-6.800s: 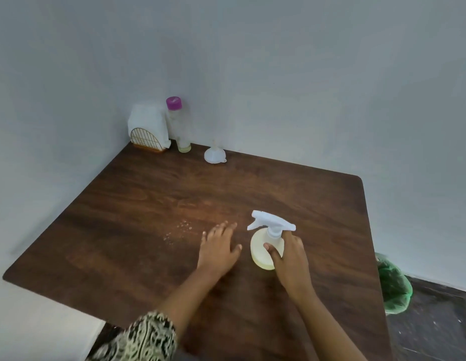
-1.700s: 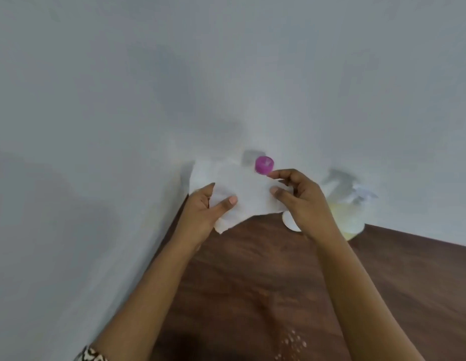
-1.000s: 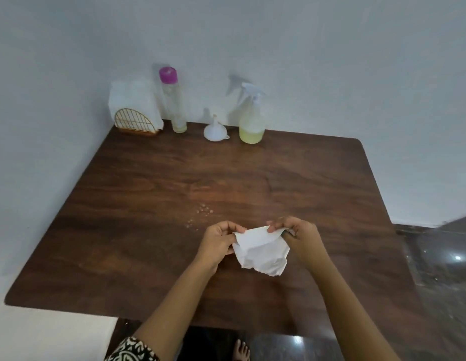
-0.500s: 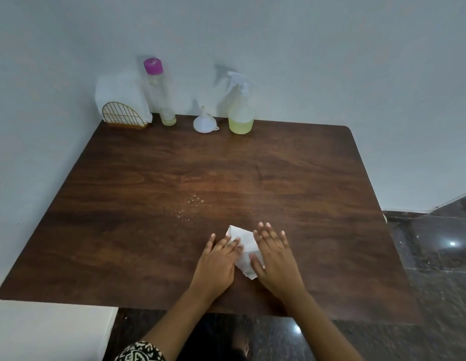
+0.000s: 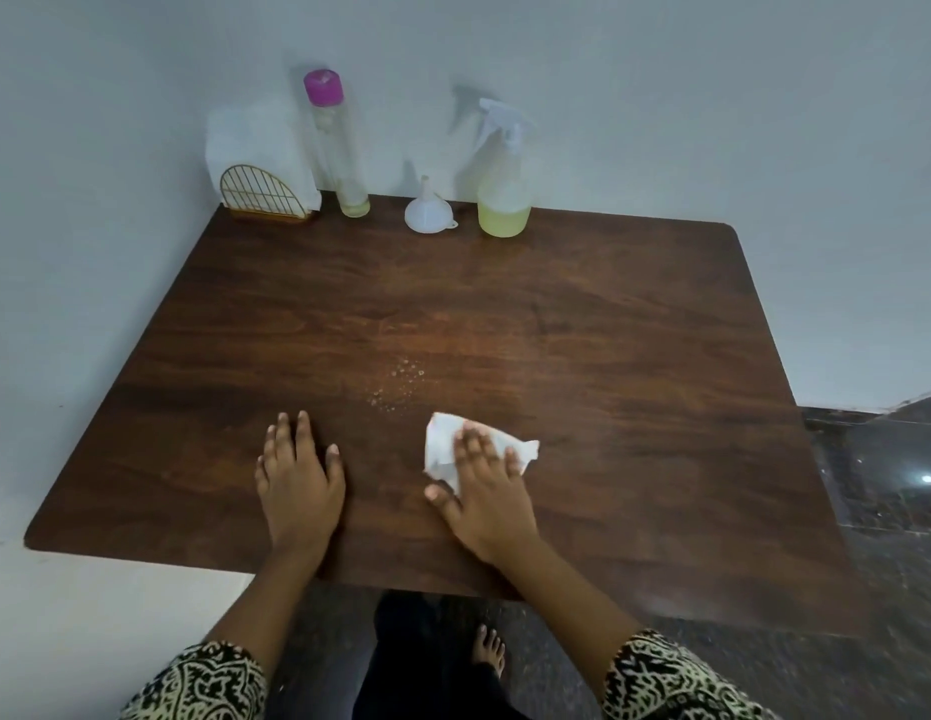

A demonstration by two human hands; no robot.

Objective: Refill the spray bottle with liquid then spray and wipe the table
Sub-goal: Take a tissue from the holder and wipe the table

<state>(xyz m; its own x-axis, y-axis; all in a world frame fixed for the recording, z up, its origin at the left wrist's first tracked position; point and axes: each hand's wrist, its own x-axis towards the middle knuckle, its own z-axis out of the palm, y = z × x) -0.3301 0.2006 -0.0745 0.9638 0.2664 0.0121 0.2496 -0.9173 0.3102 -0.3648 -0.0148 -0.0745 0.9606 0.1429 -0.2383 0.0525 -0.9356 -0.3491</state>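
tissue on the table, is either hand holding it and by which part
Neither grips it. The right hand presses straight fingers flat on the middle of the tissue; the left hand rests flat on the table, holding nothing.

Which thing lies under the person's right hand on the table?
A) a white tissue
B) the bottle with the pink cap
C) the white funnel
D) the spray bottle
A: the right hand presses flat on a white tissue near the front of the table, while the funnel and the spray bottle stand at its far edge.
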